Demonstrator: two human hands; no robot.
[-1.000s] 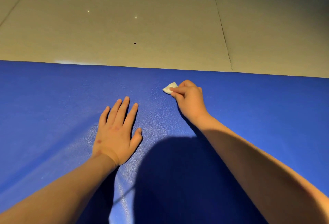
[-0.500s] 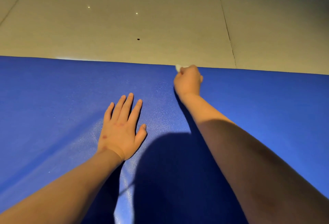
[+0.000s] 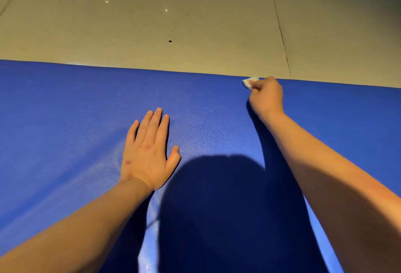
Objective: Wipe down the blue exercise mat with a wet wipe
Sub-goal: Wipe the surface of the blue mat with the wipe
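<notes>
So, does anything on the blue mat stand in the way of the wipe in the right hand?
No object does. The right hand holds the wet wipe at the far edge of the mat. Only the left hand rests flat on the mat, nearer and to the left, beside a shadow.

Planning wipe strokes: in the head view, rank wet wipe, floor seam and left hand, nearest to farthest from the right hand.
1. wet wipe, pinched in the right hand
2. floor seam, just beyond it
3. left hand, flat on the mat

left hand [image 3: 149,153] flat on blue mat [image 3: 65,131] | right hand [image 3: 267,97] pinching white wipe [image 3: 249,82] at mat's far edge | beige tile floor [image 3: 152,23] beyond
</notes>
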